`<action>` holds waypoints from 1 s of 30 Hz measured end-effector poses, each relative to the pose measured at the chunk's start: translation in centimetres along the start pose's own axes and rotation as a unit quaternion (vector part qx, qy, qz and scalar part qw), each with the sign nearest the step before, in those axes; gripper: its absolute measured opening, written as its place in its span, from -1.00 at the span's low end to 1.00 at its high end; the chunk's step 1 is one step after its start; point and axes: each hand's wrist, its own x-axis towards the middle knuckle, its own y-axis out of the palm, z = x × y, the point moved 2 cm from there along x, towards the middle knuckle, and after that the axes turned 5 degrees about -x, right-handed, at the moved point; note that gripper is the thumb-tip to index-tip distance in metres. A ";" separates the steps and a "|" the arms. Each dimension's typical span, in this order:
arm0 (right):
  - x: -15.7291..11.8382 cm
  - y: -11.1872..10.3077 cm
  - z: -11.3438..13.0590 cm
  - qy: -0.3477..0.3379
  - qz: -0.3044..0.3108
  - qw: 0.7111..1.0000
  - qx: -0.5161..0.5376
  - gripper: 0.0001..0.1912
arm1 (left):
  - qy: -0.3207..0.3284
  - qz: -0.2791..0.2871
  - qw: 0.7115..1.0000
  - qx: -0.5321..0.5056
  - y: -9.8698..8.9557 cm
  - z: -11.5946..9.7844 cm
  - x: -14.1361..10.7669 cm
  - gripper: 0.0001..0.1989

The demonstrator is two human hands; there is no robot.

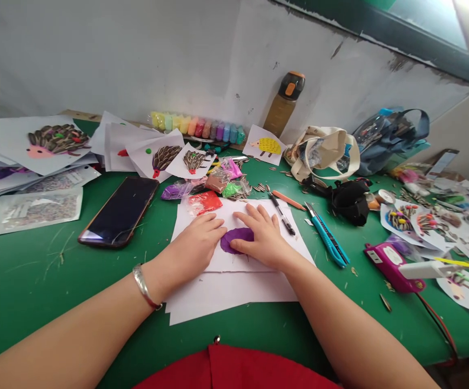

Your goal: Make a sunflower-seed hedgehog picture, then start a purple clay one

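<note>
A flattened oval of purple modelling clay (pixel 229 236) lies on the white paper (pixel 234 289) in front of me. My right hand (pixel 265 237) rests over its right part, fingers spread and thumb pressed on the clay. Flat on the paper at the clay's left edge is my left hand (pixel 198 243), its fingers stretched out and the tips at the rim. Neither hand grips anything. Just beyond the hands lie a packet of red clay (pixel 205 202) and a black pen (pixel 282 213).
A phone (pixel 119 212) lies at left beside seed-covered hedgehog pictures (pixel 166 156). Right of the paper are a blue utility knife (pixel 327 235) and a magenta glue gun (pixel 394 267). A bottle (pixel 283 105), clay packets (pixel 198 127) and a cloth bag (pixel 323 154) stand along the back.
</note>
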 end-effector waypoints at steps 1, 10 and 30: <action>0.0 -0.2 -0.2 -0.003 0.006 1.000 0.027 -0.30 | -0.002 0.002 1.000 0.005 0.1 0.1 -0.1 -0.65; 0.1 0.8 0.5 0.005 -0.017 0.999 -0.046 -0.26 | -0.008 0.003 1.000 -0.001 -0.2 -0.2 0.1 -0.65; 0.4 0.7 1.2 0.019 -0.025 0.999 0.010 -0.30 | -0.010 0.046 0.999 0.026 0.4 0.4 -0.3 -0.60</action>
